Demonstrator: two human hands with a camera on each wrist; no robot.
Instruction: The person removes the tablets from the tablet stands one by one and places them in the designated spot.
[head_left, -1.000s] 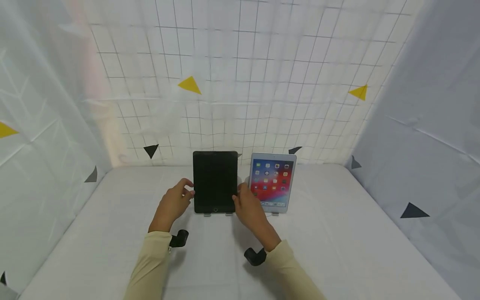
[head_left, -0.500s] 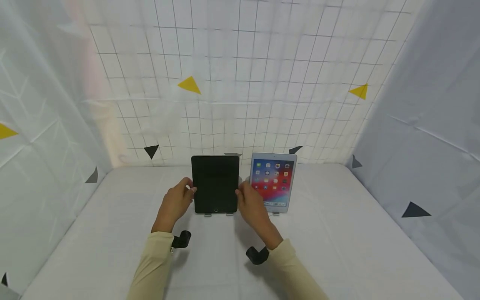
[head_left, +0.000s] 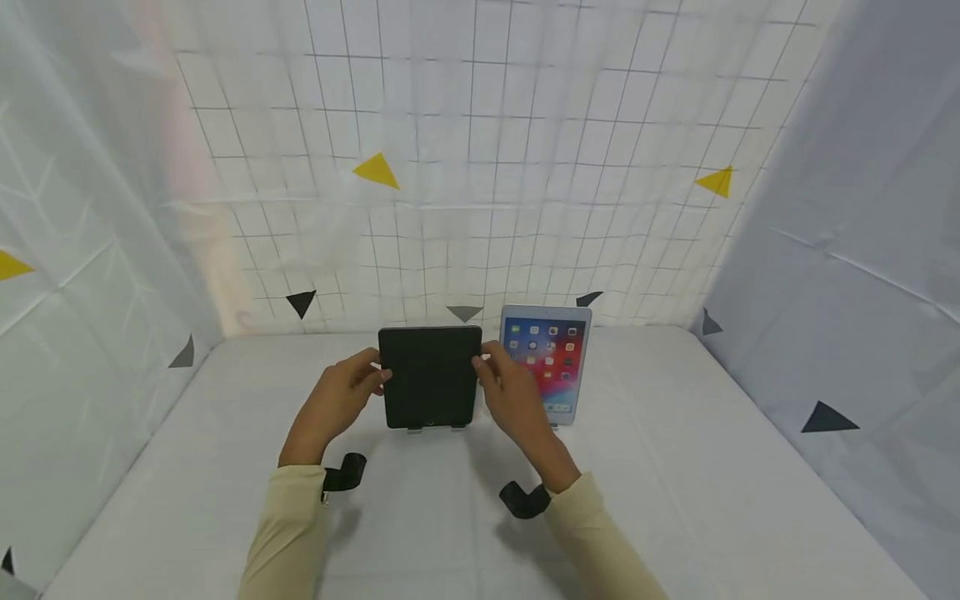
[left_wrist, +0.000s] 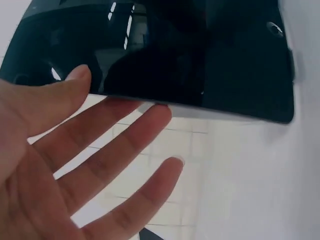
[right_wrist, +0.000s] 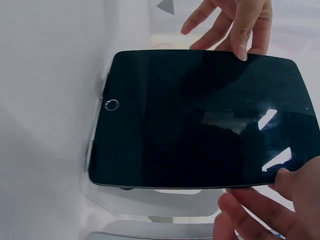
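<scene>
A black tablet (head_left: 430, 379) with a dark screen and a round home button stands on a low stand (head_left: 457, 428), its lower edge at the stand's front lips. Its top leans forward. My left hand (head_left: 336, 400) pinches the left edge, thumb (left_wrist: 80, 82) on the screen side, fingers behind or below the edge. On the opposite edge, my right hand (head_left: 517, 404) holds it the same way, thumb (right_wrist: 285, 182) at the front. Part of a clear or pale stand plate (right_wrist: 195, 205) shows under the tablet in the right wrist view.
A white tablet (head_left: 562, 346) with a lit screen of app icons stands just right, partly behind my right hand. The white-covered table (head_left: 420, 525) meets a gridded back sheet (head_left: 525, 183). Side sheets (head_left: 847, 275) hang at both ends. A camera (head_left: 523, 500) is strapped to each wrist.
The black tablet's top edge has come down and toward me while its bottom edge stays at the stand. Both hands have moved slightly up along its sides, keeping their hold.
</scene>
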